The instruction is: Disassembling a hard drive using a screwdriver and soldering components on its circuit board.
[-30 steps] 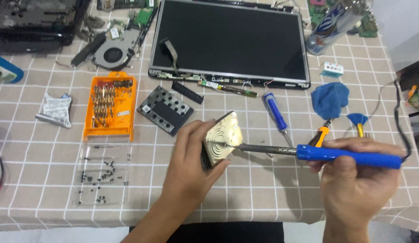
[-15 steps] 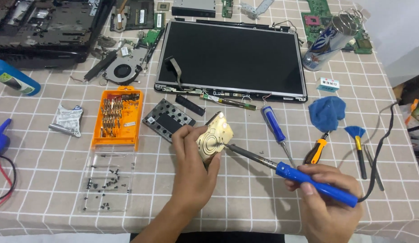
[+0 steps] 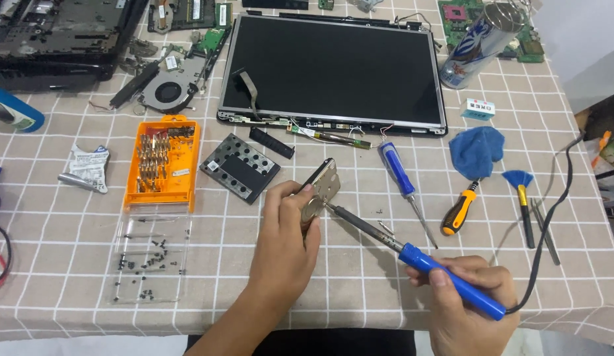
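My left hand [image 3: 285, 245] holds a small flat metal part [image 3: 322, 189] tilted on edge just above the checked tablecloth [image 3: 56, 264], thumb and fingers pinching its lower end. My right hand [image 3: 470, 300] grips the blue handle of a soldering iron [image 3: 445, 280] at the lower right. The iron's dark shaft slants up to the left, and its tip [image 3: 328, 206] touches the metal part near my left thumb. A black cord [image 3: 551, 224] runs from the handle's rear up to the right table edge.
A laptop screen panel [image 3: 333, 66] lies at the back. An orange bit case [image 3: 163, 161], a clear lid with several screws [image 3: 151, 260], a black drive caddy [image 3: 240, 167], a blue screwdriver [image 3: 400, 178], an orange-black screwdriver [image 3: 459, 211], a blue cloth [image 3: 477, 150], a small brush [image 3: 522, 201] and a can [image 3: 482, 43] surround the hands.
The view has shifted a little. My right hand with the iron has dropped lower and farther right, keeping the tip on the part held in my left hand.
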